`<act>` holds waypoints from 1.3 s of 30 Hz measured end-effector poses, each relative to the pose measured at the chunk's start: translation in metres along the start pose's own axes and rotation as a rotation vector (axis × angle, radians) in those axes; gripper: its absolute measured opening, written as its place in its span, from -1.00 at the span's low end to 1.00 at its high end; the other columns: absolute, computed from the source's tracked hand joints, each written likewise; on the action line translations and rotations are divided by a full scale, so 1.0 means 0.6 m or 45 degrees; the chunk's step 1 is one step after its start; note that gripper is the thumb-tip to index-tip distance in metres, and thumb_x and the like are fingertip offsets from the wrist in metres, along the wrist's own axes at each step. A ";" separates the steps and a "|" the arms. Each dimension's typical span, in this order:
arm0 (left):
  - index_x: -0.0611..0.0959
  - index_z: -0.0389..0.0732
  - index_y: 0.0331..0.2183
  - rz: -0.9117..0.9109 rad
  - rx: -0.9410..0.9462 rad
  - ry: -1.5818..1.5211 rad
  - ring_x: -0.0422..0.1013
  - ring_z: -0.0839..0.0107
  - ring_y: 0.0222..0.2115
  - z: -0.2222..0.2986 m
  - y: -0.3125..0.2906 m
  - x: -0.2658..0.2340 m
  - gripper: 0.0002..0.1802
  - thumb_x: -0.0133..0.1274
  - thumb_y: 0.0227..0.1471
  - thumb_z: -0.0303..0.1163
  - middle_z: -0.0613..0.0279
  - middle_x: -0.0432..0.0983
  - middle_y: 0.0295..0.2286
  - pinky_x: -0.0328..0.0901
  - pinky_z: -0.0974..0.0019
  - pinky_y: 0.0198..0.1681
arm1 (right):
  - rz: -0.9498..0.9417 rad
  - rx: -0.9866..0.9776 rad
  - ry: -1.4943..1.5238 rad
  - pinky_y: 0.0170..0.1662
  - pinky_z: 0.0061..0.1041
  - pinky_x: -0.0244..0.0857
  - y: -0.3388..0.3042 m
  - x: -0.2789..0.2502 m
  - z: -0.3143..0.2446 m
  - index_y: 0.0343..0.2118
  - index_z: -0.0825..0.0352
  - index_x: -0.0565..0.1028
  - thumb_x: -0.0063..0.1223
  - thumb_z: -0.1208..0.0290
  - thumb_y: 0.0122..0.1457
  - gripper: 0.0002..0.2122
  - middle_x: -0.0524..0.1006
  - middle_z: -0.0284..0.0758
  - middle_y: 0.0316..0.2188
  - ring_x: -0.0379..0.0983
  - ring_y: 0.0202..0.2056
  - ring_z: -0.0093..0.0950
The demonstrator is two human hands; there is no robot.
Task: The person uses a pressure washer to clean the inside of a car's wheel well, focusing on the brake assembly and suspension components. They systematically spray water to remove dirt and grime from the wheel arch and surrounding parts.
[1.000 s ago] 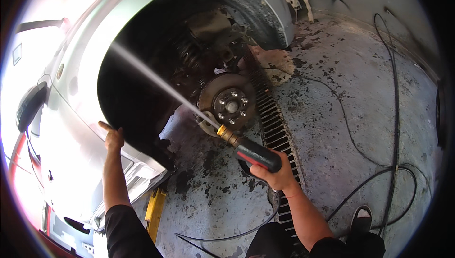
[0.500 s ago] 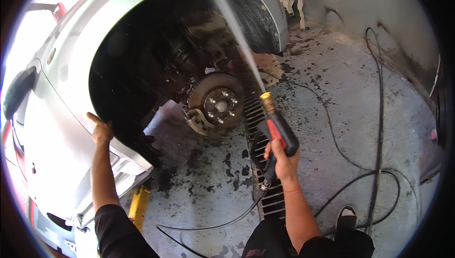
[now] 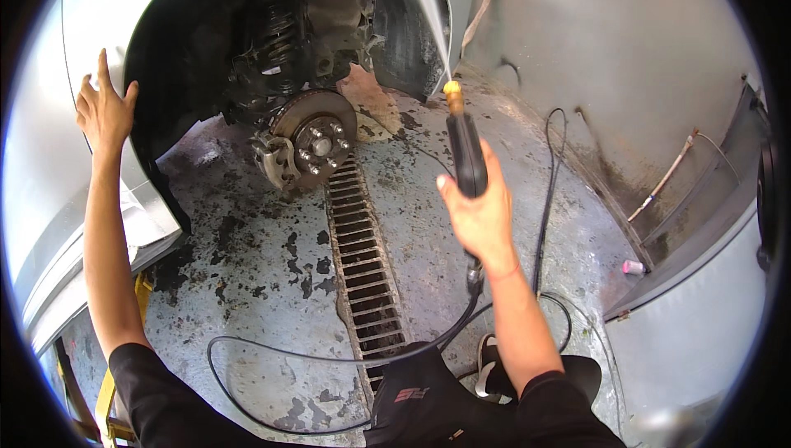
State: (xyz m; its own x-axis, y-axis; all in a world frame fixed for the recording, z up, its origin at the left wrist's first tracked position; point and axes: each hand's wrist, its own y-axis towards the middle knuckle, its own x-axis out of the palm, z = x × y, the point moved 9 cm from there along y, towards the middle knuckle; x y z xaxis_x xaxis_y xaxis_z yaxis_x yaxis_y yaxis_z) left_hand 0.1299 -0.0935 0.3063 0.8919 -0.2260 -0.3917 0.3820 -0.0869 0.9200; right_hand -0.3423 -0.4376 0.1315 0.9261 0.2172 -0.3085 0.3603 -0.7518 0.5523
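A black pressure washer gun (image 3: 467, 156) with a yellow nozzle tip is gripped in my right hand (image 3: 482, 213). From its tip a white jet of water (image 3: 428, 11) shoots up along the right side of the wheel arch (image 3: 177, 44). My left hand (image 3: 107, 110), fingers spread, rests against the silver car body (image 3: 49, 168) beside the arch's left edge. Between both hands the bare brake disc (image 3: 317, 135) shows, its wheel studs exposed and a caliper (image 3: 276, 160) on its left. Behind it stands a coil spring (image 3: 280, 40).
A slatted floor drain (image 3: 362, 259) runs from below the disc toward me. The black hose (image 3: 288, 356) loops across the wet, stained floor, with more hose (image 3: 544, 226) at right. A grey wall (image 3: 610, 61) closes the right side; a yellow stand (image 3: 107, 394) is under the car at lower left.
The view has swung right and the disc now sits further left. My right hand has raised the gun, its jet steeper. My left hand has moved higher along the car body, fingers spread wider.
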 end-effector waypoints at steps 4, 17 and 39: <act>-0.01 0.36 0.40 0.279 0.111 -0.107 -0.12 -0.19 0.36 -0.010 0.010 0.029 -0.02 0.20 0.12 0.01 -0.14 -0.10 0.35 -0.02 -0.39 0.27 | 0.052 -0.009 -0.324 -0.10 -0.29 0.41 0.075 -0.019 -0.034 0.19 0.28 0.33 0.27 0.39 0.09 -0.42 0.60 -0.10 -0.30 0.60 -0.22 -0.14; 0.08 0.42 0.38 0.661 0.171 -0.385 -0.08 0.03 0.38 -0.012 -0.026 0.027 -0.13 0.09 0.15 -0.22 0.08 -0.03 0.37 -0.04 -0.25 0.31 | -0.362 0.238 -1.069 0.00 -0.23 0.41 0.170 0.033 0.051 -0.04 0.37 0.56 0.38 0.18 -0.10 -0.46 0.63 0.06 -0.20 0.59 -0.09 -0.11; 0.05 0.44 0.38 0.648 0.152 -0.454 -0.06 0.05 0.38 -0.010 -0.031 0.026 -0.07 0.12 0.11 -0.27 0.21 -0.05 0.38 -0.06 -0.21 0.34 | -0.351 0.209 -1.281 0.08 -0.22 0.41 0.293 0.108 -0.016 -0.03 0.39 0.56 0.06 0.39 0.07 -0.62 0.61 0.01 -0.08 0.54 0.03 -0.10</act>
State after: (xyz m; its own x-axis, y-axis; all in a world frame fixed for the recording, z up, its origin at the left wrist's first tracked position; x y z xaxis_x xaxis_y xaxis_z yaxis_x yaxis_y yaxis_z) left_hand 0.1382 -0.0896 0.2830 0.8115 -0.5751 0.1034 -0.1170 0.0135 0.9930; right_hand -0.2178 -0.5498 0.2161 0.2683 -0.1666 -0.9488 0.4549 -0.8463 0.2772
